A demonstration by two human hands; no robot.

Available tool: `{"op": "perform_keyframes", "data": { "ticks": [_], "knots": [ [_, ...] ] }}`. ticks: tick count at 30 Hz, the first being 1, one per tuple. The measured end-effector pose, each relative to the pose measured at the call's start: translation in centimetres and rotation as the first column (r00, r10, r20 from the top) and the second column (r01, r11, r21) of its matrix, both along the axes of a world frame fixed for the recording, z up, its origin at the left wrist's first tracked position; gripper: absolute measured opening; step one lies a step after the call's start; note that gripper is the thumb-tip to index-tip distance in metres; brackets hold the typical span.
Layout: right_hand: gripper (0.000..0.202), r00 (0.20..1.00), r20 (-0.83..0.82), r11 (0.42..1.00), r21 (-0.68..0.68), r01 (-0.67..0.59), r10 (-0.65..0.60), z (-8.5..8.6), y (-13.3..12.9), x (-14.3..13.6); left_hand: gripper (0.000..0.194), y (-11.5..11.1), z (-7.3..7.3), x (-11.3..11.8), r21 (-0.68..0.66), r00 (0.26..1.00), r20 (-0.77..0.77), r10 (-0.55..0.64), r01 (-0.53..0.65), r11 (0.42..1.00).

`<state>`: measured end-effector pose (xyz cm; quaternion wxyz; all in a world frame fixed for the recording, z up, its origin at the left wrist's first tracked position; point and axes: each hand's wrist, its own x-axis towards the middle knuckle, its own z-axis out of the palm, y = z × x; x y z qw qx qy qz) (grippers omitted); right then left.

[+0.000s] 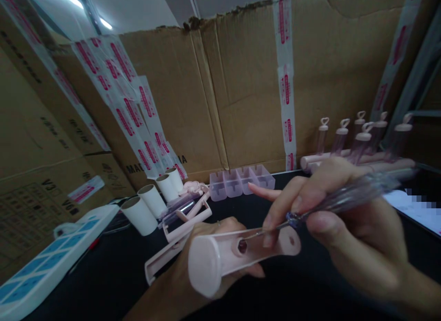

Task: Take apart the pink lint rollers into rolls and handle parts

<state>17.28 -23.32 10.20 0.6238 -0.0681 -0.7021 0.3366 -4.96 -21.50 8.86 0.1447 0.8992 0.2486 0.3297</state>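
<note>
A pale pink plastic part (227,256) with a wide rounded cap at its near end lies across my left hand (182,268), whose fingers wrap around it from behind. Its far end has a small hole, and a round recess sits near its middle. Between the thumb and fingers of my right hand (365,243) is a screwdriver (341,197) with a clear handle. The thin shaft slants down to the left, and its tip is at the recess. My right index finger stretches out above the part. Whether a screw sits in the recess I cannot tell.
Several white cardboard tubes (138,215) stand at left beside pink frame pieces (189,224). Behind is a translucent divided tray (234,185). Clear tubes with heart-loop caps (363,136) stand at right, near a lit phone screen (413,210). A power strip (51,252) runs along the left; taped cardboard (241,91) walls the back.
</note>
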Motion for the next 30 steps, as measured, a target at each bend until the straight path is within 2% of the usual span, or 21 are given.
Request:
{"op": "perform_keyframes", "data": {
  "ticks": [3, 6, 11, 14, 17, 20, 23, 26, 27, 30],
  "knots": [
    [0.006, 0.996, -0.045, 0.992, -0.099, -0.077, 0.072, 0.0, 0.4, 0.0, 0.05, -0.1, 0.1, 0.0, 0.051, 0.995, 0.056, -0.082, 0.079, 0.996],
    [0.007, 0.994, -0.061, 0.989, -0.108, -0.1, 0.094, -0.1, 0.6, 0.0, 0.046, 0.0, 0.0, -0.1, 0.073, 0.99, 0.087, -0.112, 0.106, 0.992],
    [0.011, 0.984, -0.115, 0.989, -0.063, 0.132, -0.138, -0.5, -0.4, -0.8, 0.042, -0.5, -0.2, -0.1, -0.02, 0.984, 0.157, -0.078, 0.082, 0.996],
    [0.013, 0.939, -0.203, 0.96, -0.026, 0.278, -0.277, -0.8, -1.1, -1.6, 0.039, -1.0, -0.3, 0.1, -0.107, 0.972, 0.232, -0.029, 0.055, 0.993],
    [0.016, 0.89, -0.304, 0.937, -0.035, 0.346, -0.34, -1.2, -1.4, -2.3, 0.042, -1.2, -0.4, 0.5, -0.113, 0.954, 0.299, 0.007, 0.028, 0.993],
    [0.019, 0.885, -0.316, 0.94, -0.111, 0.324, -0.342, -1.2, -1.2, -2.3, 0.058, -1.2, -0.4, 0.8, -0.051, 0.953, 0.303, -0.024, 0.041, 0.998],
    [0.02, 0.928, -0.268, 0.956, -0.202, 0.211, -0.261, -0.5, -0.7, -2.0, 0.071, -1.2, -0.2, 0.9, -0.077, 0.958, 0.278, -0.074, 0.099, 0.992],
    [0.016, 0.955, -0.284, 0.972, -0.235, 0.019, -0.087, 0.1, -0.4, -1.8, 0.068, -1.3, -0.2, 0.6, -0.111, 0.96, 0.275, -0.06, 0.093, 0.989],
    [0.014, 0.952, -0.298, 0.971, -0.238, -0.003, -0.07, 0.1, -0.3, -1.7, 0.065, -1.3, -0.2, 0.5, -0.111, 0.956, 0.289, -0.046, 0.081, 0.99],
    [0.012, 0.928, -0.32, 0.968, -0.215, 0.127, -0.192, -0.3, -0.2, -1.4, 0.054, -1.5, -0.2, 0.0, -0.127, 0.95, 0.311, 0.002, 0.039, 0.991]
  ]
}}
